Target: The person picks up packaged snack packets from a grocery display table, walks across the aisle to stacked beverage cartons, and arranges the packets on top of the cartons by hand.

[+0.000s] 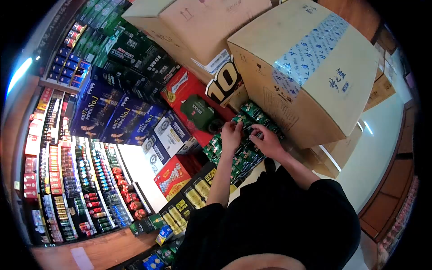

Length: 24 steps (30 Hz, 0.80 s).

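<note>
Many small green packets [245, 153] lie in a pile in front of my body, beside a large cardboard box. My left hand [231, 134] is over the upper left part of the pile, with its fingers bent down onto a green packet. Just to its right, my right hand [266, 140] reaches over the same pile, its thumb and fingers curled close together near the packets. What the right fingertips hold, if anything, is too small to make out. A red box [184, 96] with a dark green round item [198, 112] stands left of the pile.
Two big cardboard boxes [346, 81] rise beyond and right of the packets. Blue beer cartons [119, 112] and green cartons [141, 56] are stacked at the left. Shelves of cans [92, 180] fill the far left. Gold cans [193, 196] stand near my left forearm.
</note>
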Available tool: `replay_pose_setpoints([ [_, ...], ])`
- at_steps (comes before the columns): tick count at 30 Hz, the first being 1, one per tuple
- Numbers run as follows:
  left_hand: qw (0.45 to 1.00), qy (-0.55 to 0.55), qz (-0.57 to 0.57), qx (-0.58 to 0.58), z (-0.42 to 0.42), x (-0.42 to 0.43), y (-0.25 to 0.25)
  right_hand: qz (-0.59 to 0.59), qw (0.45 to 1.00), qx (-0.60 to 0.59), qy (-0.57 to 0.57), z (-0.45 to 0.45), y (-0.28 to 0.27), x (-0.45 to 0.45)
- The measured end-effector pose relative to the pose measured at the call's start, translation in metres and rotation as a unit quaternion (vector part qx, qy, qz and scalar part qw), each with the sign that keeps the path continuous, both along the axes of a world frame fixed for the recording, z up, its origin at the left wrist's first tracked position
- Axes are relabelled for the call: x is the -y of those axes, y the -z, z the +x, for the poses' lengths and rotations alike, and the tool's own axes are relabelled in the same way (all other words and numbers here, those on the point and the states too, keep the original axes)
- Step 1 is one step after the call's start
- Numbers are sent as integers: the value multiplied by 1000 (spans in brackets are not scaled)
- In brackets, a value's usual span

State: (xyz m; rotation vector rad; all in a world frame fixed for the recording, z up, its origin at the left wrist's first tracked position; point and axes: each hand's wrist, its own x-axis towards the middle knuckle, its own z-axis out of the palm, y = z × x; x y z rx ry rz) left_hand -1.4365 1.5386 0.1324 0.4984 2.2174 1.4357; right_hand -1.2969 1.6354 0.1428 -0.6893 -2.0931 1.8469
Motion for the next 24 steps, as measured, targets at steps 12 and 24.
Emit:
replay_pose_setpoints([
  [12, 984, -70, -122, -112, -6, -19, 3, -15, 999, -11, -45, 23, 4, -2],
  [24, 984, -123, -45, -124, 13, -1, 0, 21, 993, 22, -114, 33, 1, -19],
])
